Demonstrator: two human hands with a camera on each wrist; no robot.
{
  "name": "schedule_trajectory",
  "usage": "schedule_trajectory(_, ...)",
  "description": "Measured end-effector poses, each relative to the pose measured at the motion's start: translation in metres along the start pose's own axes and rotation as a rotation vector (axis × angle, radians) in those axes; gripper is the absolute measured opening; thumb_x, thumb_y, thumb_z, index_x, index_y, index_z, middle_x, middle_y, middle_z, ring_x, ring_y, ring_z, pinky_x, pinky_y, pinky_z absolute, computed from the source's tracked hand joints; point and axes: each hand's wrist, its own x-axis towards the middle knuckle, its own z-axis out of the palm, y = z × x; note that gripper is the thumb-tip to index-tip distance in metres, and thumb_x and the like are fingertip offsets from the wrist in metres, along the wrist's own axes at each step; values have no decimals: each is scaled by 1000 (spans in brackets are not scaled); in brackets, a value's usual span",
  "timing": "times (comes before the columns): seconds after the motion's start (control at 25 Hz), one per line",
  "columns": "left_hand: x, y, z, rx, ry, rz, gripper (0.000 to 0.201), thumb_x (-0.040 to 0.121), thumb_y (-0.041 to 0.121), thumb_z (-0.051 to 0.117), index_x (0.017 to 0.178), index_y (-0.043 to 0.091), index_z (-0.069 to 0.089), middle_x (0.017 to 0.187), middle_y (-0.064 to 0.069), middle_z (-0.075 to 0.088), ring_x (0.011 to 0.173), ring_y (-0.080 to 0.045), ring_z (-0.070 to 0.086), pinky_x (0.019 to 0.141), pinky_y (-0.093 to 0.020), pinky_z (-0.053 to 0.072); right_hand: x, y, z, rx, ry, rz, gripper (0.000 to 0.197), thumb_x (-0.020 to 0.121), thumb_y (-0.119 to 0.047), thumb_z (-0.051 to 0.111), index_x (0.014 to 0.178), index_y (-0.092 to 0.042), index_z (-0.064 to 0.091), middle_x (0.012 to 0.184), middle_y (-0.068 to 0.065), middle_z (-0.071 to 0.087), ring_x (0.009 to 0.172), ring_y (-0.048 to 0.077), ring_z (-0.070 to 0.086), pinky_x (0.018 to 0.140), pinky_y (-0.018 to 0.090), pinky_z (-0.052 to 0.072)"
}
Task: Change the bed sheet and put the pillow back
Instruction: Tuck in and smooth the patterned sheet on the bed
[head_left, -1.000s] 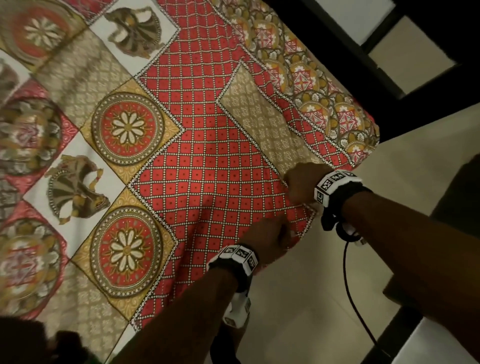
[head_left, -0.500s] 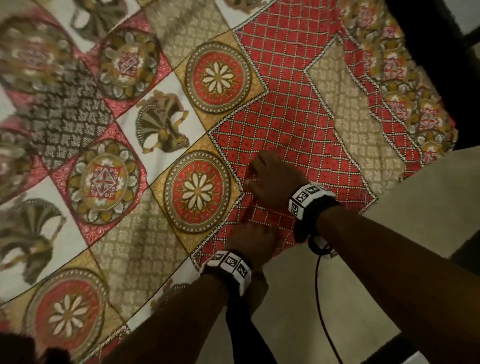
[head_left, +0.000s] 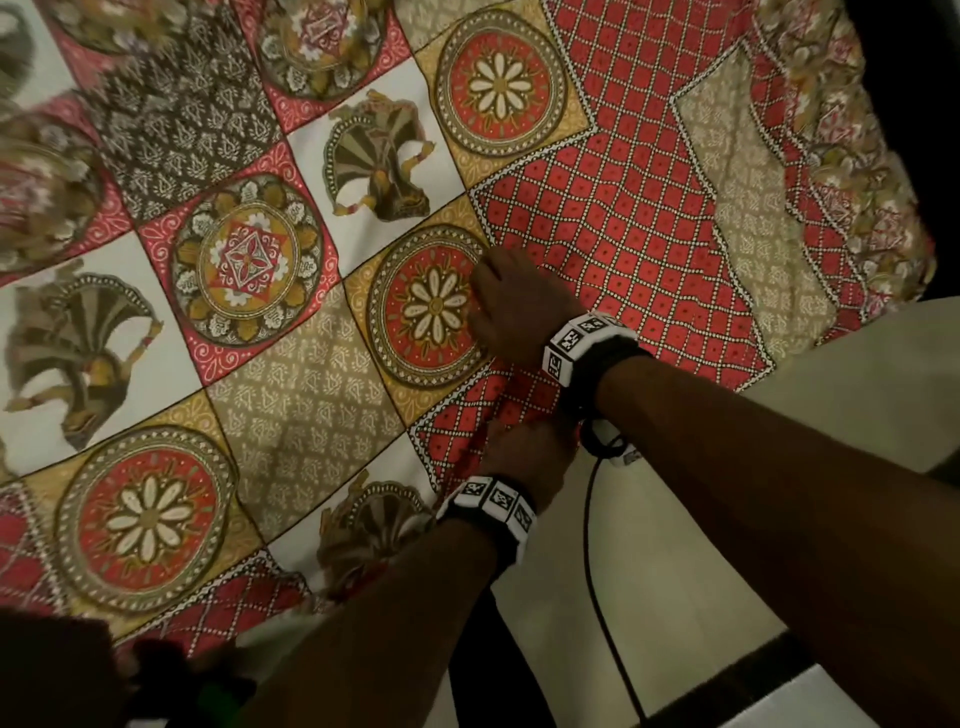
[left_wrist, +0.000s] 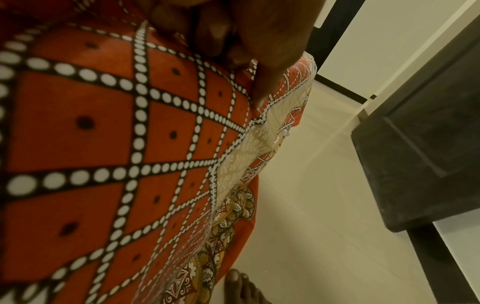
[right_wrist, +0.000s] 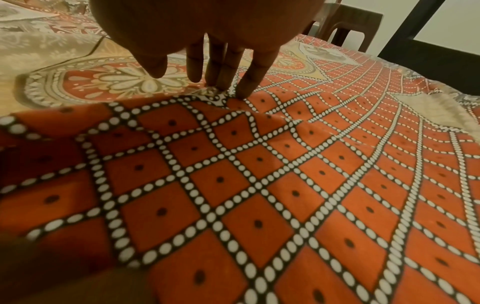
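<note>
The patterned bed sheet (head_left: 291, 395), with red checks, flower medallions and beige panels, lies spread over the bed. My right hand (head_left: 511, 306) rests flat on it beside a flower medallion, and in the right wrist view its straight fingertips (right_wrist: 221, 82) touch the bed sheet (right_wrist: 259, 185). My left hand (head_left: 527, 457) is at the bed's near edge and grips a bunched fold of the red checked part. In the left wrist view the curled fingers (left_wrist: 207, 30) and thumb hold the hanging bed sheet (left_wrist: 103, 144). No pillow is in view.
Pale floor tiles (head_left: 701, 545) run along the bed's near side, where my bare foot (left_wrist: 241, 288) stands. Dark furniture (left_wrist: 428, 144) is close by on the right. A dark bed frame (head_left: 909, 104) borders the far corner, and a chair (right_wrist: 342, 24) stands beyond it.
My right hand has slid from the sheet's edge leftward across the red checks to the flower medallion. My left hand has stayed at the edge, holding the sheet.
</note>
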Motion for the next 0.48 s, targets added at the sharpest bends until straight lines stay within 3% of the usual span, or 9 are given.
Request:
schedule_trajectory(0.04,2,-2,3,-47,68,28,25,100,28,56,121,15,62,108,-8,71,101,-31,65,101,-51,43,-2,-3,2,-9,-26,3,57,96,-46,42,140,-9,43,142,13,42,130,34,40,87,50,51)
schedule_trajectory(0.16,-5,1,0,7,27,-37,33,81,34,79,105,13,75,96,-9,75,86,-31,73,83,-49,57,-12,-8,8,-11,-42,-19,58,95,-45,44,141,-9,42,146,13,39,130,32,39,89,49,52)
schedule_trajectory(0.24,-2,3,18,21,-26,-63,34,78,37,77,101,12,76,96,-11,75,85,-31,73,76,-43,60,-20,-8,10,-3,-17,-16,54,95,-41,47,138,-9,46,147,13,39,130,31,40,84,44,54)
schedule_trajectory(0.28,-1,5,33,69,19,-22,37,78,41,71,100,12,78,97,-11,75,85,-29,74,73,-40,61,-24,-8,11,3,1,-22,53,95,-40,48,138,-9,46,147,13,40,131,31,39,83,43,55)
schedule_trajectory(0.32,-1,10,43,78,-19,32,42,82,44,59,104,14,78,103,-11,75,91,-27,73,75,-39,61,-28,-8,13,14,12,-22,53,95,-38,49,139,-9,46,148,13,39,132,30,38,83,43,55)
schedule_trajectory(0.4,0,24,56,35,-148,22,54,91,53,37,124,23,69,124,-7,69,112,-23,66,93,-38,55,-37,-7,20,24,14,-19,55,95,-38,49,141,-9,45,151,12,36,137,30,34,86,43,55)
schedule_trajectory(0.48,-2,31,50,-37,-66,62,49,98,48,44,136,21,59,136,-6,62,124,-22,59,103,-37,49,-45,-6,28,15,-20,8,60,95,-42,47,145,-9,41,156,11,31,142,30,29,91,46,53)
